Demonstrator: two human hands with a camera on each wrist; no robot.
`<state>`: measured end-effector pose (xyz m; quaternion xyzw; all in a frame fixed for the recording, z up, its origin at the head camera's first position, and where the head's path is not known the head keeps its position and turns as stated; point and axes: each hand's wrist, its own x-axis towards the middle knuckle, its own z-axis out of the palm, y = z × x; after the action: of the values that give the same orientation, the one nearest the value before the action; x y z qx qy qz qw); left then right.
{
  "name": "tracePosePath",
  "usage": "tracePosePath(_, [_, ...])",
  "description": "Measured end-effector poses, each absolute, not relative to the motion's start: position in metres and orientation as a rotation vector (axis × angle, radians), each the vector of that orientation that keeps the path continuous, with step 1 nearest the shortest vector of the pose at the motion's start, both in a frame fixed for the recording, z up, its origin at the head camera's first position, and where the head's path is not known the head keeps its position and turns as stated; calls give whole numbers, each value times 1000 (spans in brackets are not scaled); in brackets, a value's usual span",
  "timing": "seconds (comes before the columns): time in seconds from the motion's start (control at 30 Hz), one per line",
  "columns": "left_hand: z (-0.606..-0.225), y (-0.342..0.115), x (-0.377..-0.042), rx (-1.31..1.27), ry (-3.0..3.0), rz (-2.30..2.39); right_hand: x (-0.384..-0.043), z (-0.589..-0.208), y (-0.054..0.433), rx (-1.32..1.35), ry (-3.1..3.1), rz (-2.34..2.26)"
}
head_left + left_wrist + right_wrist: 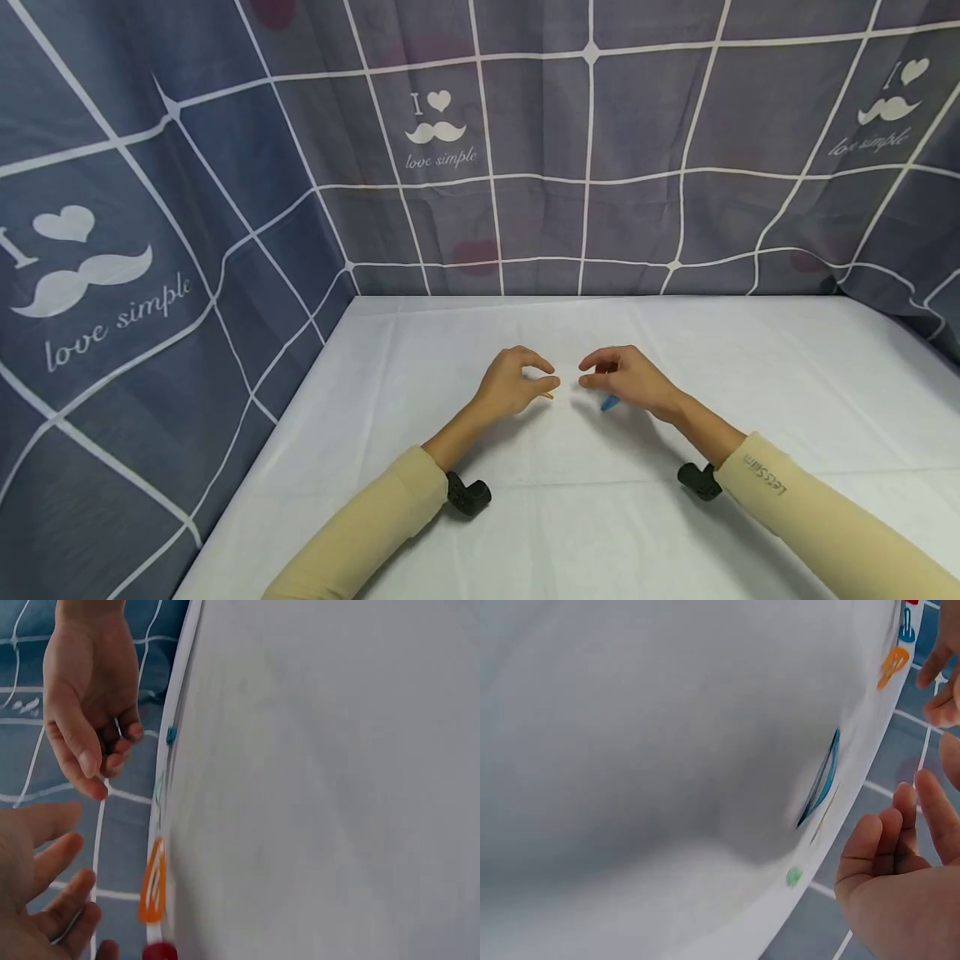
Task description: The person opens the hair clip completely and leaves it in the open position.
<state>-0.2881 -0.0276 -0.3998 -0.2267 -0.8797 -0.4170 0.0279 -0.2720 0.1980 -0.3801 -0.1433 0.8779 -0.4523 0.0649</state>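
My left hand (pixel 517 383) and right hand (pixel 622 379) face each other over the white table, fingers loosely bent, with a gap between them. Neither holds anything. An orange slotted piece shaped like a small spatula (pixel 153 885) lies on the cloth by my left hand; only its tip shows beneath that hand in the head view. Near my right hand lies a slim blue pointed thing (pixel 823 780), its kind unclear, mostly covered by the hand in the head view. A green bit (pixel 793 877) sits beside it. The left wrist view also catches a red thing (pixel 160 951).
A white cloth (pixel 570 533) covers the table. Behind and to the left hangs a dark grey-blue curtain (pixel 540 217) with white grid lines. Another blue slotted piece (pixel 907 626) lies past the orange one. A black device (pixel 468 494) is on my left wrist.
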Motion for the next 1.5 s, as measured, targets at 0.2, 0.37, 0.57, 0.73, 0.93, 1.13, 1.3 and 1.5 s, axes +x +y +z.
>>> tracePosePath(0.2, [-395, -8, -277, -653, -2701, -1331, -270, -381, 217, -423, 2630, -1352])
tracePosePath(0.37, [-393, 11, -267, -604, -2764, -1385, -269, -383, 233, -407, 2614, -1365])
tracePosePath(0.57, [-396, 32, -258, -544, -2875, -1291, -269, -388, 245, -392, 2579, -1397])
tracePosePath(0.73, [-401, 42, -255, -474, -2855, -1374, -269, -392, 250, -389, 2546, -1412])
tracePosePath(0.93, [-410, 46, -256, -392, -2828, -1455, -270, -393, 255, -372, 2478, -1435])
tracePosePath(1.13, [-412, 47, -257, -391, -2845, -1439, -270, -393, 259, -341, 2463, -1408])
tracePosePath(1.3, [-414, 50, -260, -433, -2882, -1366, -270, -396, 258, -341, 2467, -1391])
tracePosePath(1.5, [-417, 51, -263, -443, -2876, -1321, -270, -398, 257, -335, 2482, -1384])
